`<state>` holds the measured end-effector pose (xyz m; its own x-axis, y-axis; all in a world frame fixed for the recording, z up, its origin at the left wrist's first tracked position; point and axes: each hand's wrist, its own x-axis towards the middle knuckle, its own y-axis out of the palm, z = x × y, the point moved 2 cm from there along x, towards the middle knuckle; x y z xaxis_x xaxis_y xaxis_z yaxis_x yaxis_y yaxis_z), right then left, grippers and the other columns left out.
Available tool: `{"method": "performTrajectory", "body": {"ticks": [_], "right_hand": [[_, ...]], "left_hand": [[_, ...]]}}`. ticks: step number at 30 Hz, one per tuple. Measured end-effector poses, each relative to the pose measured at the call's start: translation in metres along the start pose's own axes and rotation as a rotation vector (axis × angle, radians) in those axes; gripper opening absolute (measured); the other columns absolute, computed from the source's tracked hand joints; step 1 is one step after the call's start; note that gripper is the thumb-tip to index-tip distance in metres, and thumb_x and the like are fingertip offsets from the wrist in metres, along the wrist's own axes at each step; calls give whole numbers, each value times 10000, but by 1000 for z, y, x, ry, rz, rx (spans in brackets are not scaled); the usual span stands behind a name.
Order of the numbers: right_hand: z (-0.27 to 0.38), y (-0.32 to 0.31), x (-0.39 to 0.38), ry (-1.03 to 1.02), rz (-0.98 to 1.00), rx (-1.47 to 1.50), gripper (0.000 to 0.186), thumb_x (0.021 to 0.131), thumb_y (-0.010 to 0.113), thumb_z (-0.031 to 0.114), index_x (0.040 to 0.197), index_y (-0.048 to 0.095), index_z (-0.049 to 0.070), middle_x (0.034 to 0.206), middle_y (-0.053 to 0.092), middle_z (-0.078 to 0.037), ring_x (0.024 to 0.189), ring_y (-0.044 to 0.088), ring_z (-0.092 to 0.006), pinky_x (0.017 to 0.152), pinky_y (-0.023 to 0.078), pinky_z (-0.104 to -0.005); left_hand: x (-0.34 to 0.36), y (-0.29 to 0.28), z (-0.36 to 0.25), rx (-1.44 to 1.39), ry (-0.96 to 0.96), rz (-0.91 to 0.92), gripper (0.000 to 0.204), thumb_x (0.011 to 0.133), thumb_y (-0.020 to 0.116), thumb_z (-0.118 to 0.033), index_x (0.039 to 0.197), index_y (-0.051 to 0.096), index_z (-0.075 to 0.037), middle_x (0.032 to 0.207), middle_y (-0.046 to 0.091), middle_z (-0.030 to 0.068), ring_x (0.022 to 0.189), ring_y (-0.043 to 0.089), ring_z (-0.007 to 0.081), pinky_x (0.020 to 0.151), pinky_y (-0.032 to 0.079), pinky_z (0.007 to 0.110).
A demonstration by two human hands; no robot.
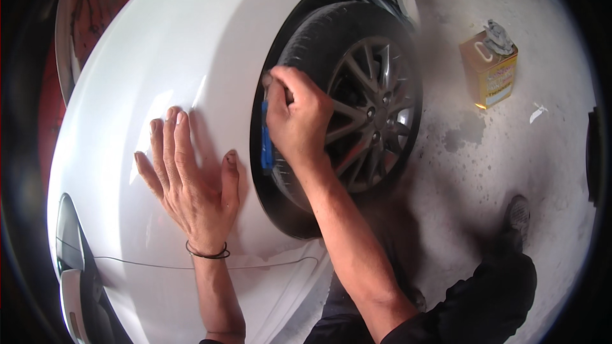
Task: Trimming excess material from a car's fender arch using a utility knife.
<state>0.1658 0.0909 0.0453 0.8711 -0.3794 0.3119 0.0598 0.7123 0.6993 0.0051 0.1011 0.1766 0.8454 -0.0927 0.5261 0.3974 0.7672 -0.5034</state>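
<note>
My left hand point(190, 181) lies on the white car fender point(233, 76) with its fingers spread, a dark band around the wrist. At the edge of the wheel arch point(260, 194), my right hand point(298, 111) is closed, knuckles up, on a narrow blue tool point(266, 137). The tool lies along the arch lip, between the fender and the black tire point(357, 22). Its far end is blurred beside my fingertips, and its exact kind cannot be made out. Right of this hand is the multi-spoke wheel rim point(376, 114).
On the stained concrete floor point(554, 134) to the right stands a yellow-brown metal can point(491, 73) with a crumpled grey rag point(498, 38) on top. A dark shoe point(518, 216) rests at the lower right. The car's side mirror point(73, 302) sticks out at the lower left.
</note>
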Motion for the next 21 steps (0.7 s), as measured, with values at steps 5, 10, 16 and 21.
{"method": "performTrajectory", "body": {"ticks": [5, 10, 16, 21], "right_hand": [[-9, 4, 8, 64, 1, -20, 43, 1022, 773, -49, 1053, 791, -26, 876, 811, -108, 663, 727, -121, 595, 550, -296], [-18, 9, 39, 231, -58, 12, 34, 1035, 780, 20, 1044, 791, -11, 830, 801, -123, 698, 760, -206, 643, 580, -334], [-4, -6, 28, 235, 20, 27, 46, 1037, 780, 61, 1033, 788, 15, 898, 820, -144, 793, 823, -300, 718, 620, -387], [6, -5, 21, 262, 75, 26, 36, 1030, 774, 55, 1040, 795, 28, 905, 820, -159, 837, 835, -343, 747, 636, -410]], "left_hand": [[2, 2, 0, -18, 4, -15, 834, 1020, 767, -405, 1752, 462, -146, 1789, 521, 97, 1732, 353, 314, 1443, 77, 592], [3, 2, 0, -44, 2, -32, 818, 1006, 765, -354, 1745, 480, -151, 1790, 524, 87, 1736, 347, 312, 1447, 62, 584], [1, 1, -2, -40, -1, -24, 825, 995, 768, -336, 1747, 479, -160, 1791, 525, 69, 1733, 353, 297, 1449, 55, 580], [-1, -4, -1, -2, 6, -13, 802, 1036, 756, -414, 1741, 483, -147, 1778, 533, 94, 1724, 370, 312, 1442, 82, 597]]}}
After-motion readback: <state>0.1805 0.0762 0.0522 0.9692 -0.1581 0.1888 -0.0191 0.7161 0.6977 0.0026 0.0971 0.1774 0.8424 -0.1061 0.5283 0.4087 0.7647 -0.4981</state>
